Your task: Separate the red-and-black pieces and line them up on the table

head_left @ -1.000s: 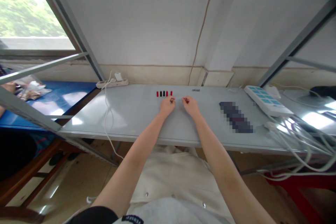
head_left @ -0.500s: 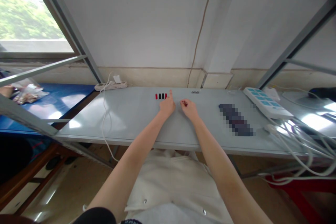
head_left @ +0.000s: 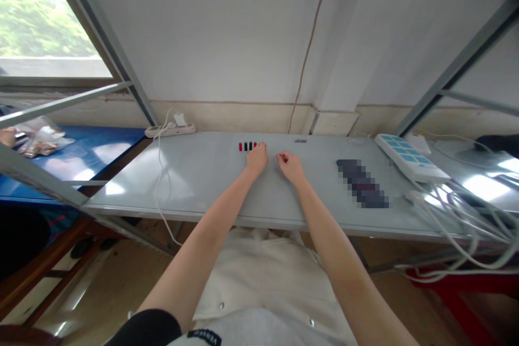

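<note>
A short row of small upright cylinders stands towards the back of the grey table: a red cylinder (head_left: 240,146) at the left end, two black cylinders, of which one black cylinder (head_left: 250,146) is nearer my hand, and a red one at the right. My left hand (head_left: 257,159) is closed at the right end of this row, partly covering that red cylinder; what its fingertips hold, if anything, is hidden. To its right, my right hand (head_left: 291,166) rests on the tabletop with fingers curled. Something dark shows inside its curl, too small to name.
Tiny dark pieces (head_left: 300,141) lie in a row behind my right hand. A pixelated dark object (head_left: 362,184) lies to the right. Beyond it are a large white power strip (head_left: 409,157) and tangled cables. Another power strip (head_left: 170,130) sits at the back left, its cable hanging over the front edge.
The index finger of my left hand was stretched forward and has curled in with the other fingers. My right hand has kept its curled pose. The camera view has shifted slightly.
</note>
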`<state>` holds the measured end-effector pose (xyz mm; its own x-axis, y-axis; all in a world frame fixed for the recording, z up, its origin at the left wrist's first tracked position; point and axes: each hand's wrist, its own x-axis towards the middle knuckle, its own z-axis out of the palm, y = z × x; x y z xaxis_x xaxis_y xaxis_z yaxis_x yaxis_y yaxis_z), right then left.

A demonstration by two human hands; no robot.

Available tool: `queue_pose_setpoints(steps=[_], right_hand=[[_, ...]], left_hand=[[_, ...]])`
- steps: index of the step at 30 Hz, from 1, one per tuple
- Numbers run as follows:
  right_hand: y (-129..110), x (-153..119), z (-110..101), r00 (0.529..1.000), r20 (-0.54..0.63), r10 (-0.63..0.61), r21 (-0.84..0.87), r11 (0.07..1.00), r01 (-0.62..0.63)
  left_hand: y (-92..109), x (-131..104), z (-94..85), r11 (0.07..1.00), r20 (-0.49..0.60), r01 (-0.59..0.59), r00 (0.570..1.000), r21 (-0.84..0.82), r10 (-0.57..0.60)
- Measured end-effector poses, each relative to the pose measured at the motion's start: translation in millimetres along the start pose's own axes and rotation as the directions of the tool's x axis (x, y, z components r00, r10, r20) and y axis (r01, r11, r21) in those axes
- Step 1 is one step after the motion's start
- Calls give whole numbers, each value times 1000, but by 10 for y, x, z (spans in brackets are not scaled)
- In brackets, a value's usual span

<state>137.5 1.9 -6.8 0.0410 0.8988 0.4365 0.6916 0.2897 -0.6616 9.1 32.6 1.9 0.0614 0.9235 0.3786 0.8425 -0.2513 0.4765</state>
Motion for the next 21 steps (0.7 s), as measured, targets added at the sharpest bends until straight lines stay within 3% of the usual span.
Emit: queue_pose_setpoints(steps=[3,6,8,10,13,16,21], right_hand=[[-13,-3,-4,1000,-4,5,-7,1000,-5],[-25,0,-4,999,-32,-3,-17,1000,2],[-30,7,-4,998,-67,-7,-28,1000,5],[-39,14,-8,996,-86,21,-10,1000,-22],[-59,18,-15,993,-61,99,114,989,-91],[-79,8,-22,989,-21,146,229,964,-137],[-100,-12,-32,993,-10,120,215,970,-115]], left_hand=[[-66,1,38,943,-6,12,1000,-333,-15],[-122,-30,36,753,59,86,996,-652,-63],[-144,-65,-11,610,115,149,989,-778,-96],[-151,-100,-83,507,174,201,980,-838,-101],[-139,-135,-180,423,240,236,970,-875,-43],[-111,-155,-210,394,287,252,957,-884,32],[-71,-184,-170,403,323,254,940,-879,112]])
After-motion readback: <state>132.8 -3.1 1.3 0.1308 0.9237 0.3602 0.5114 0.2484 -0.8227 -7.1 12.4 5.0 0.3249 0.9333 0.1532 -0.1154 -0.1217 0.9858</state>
